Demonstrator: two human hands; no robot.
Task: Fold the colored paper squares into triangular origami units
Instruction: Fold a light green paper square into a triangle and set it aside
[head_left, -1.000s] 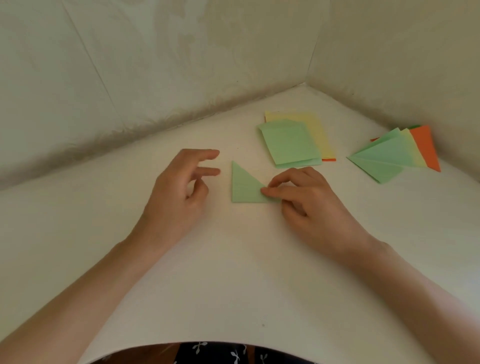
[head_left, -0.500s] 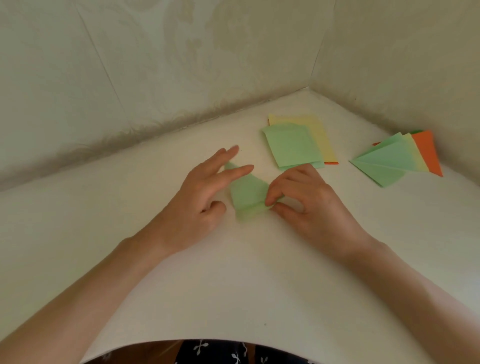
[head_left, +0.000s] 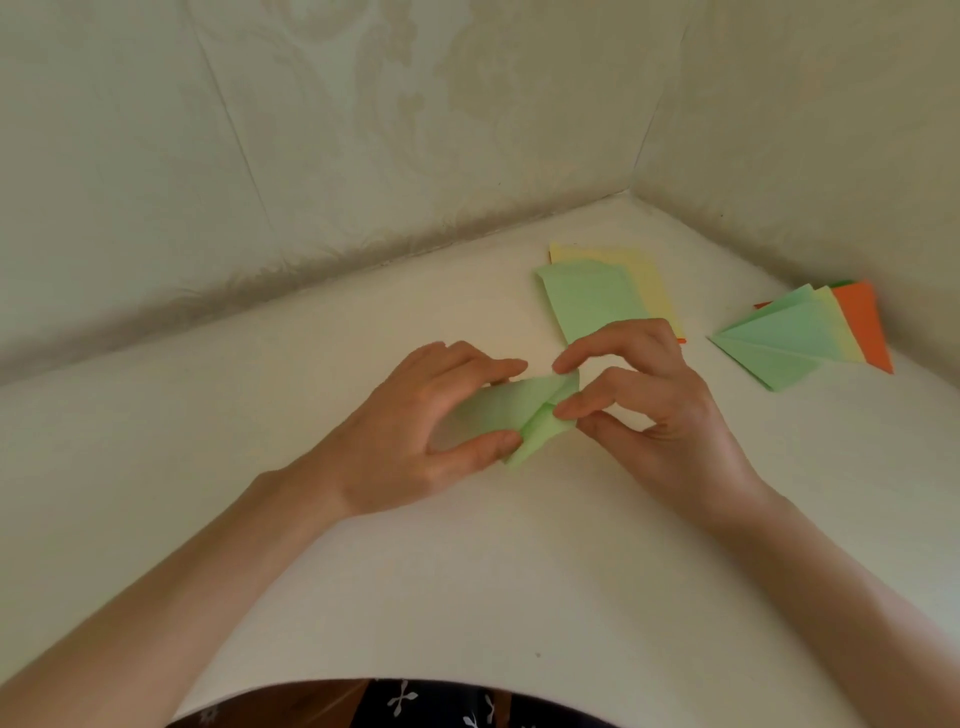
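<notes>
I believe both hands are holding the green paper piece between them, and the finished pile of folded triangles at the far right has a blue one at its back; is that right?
Not quite: the back triangle of the folded triangle pile is orange, not blue, as the head view shows. The rest holds: the left hand and right hand both hold the green paper piece between them.

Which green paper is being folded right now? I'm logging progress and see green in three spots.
The green paper triangle pinched between the left hand and right hand; the flat square stack and folded triangle pile lie untouched behind.
</notes>
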